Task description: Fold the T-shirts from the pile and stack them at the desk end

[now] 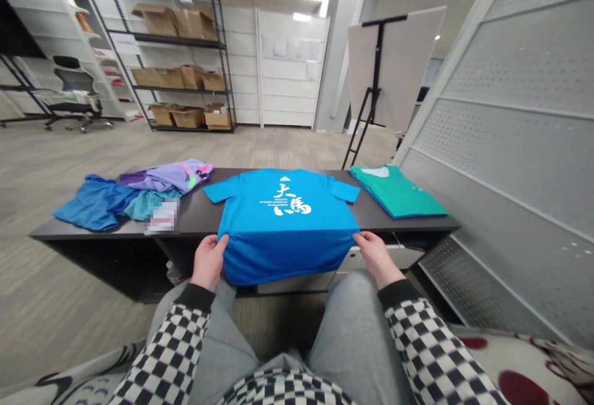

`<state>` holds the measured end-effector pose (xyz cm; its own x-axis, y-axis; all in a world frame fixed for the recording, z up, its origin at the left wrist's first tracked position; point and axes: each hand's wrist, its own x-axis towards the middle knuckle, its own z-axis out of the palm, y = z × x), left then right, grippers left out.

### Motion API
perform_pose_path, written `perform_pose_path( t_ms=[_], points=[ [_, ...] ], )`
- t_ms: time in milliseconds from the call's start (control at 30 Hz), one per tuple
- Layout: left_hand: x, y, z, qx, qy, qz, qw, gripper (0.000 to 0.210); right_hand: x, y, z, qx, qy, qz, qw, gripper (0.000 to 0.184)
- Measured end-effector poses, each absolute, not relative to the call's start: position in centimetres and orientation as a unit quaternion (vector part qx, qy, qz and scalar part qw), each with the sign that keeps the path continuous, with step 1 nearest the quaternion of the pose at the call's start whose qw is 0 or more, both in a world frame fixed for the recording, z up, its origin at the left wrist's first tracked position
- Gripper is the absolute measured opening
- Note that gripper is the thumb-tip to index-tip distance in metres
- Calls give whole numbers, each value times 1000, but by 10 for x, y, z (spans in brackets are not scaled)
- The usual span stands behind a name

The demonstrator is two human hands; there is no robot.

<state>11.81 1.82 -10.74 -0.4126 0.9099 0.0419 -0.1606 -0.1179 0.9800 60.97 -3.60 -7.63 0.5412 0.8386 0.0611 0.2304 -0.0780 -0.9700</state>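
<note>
A blue T-shirt (250, 213) with white lettering lies spread on the dark cabinet top (197, 210), its sleeves out to both sides. Its lower part hangs over the front edge towards my knees. My left hand (210, 260) pinches the shirt's left side edge. On the opposite side edge, my right hand (375, 255) is closed on the fabric between thumb and fingers. The shirt is stretched between the two hands along the cabinet's front edge.
Crumpled blue, teal and purple garments (167, 179) lie at the left. A folded green shirt (401, 191) rests on the right end, over blue fabric. Beyond stand an easel board (394, 71) and a shelf rack (171, 37) with cardboard boxes. A perforated panel (520, 127) borders the right.
</note>
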Motion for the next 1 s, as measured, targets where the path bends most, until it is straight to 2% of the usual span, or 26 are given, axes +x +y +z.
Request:
perform_pose_path(
  t_ms=[333,533,633,733,833,1000],
  points=[
    [113,20,-99,350,537,656,398,70,608,-29,-76,-704,-364,269,547,38],
    [118,15,-91,403,575,628,336,56,607,-29,-70,-736,-372,260,502,32],
    [110,12,-83,443,605,596,287,40,607,-33,-63,-789,-410,151,432,34],
    [95,14,-63,487,623,576,205,27,599,-35,-51,-792,-474,-17,384,47],
    [85,30,-34,585,616,518,99,25,586,-23,-34,-729,-585,-82,346,46],
    [107,81,5,755,577,303,71,43,562,32,-11,-668,-690,-30,276,46]
  ],
)
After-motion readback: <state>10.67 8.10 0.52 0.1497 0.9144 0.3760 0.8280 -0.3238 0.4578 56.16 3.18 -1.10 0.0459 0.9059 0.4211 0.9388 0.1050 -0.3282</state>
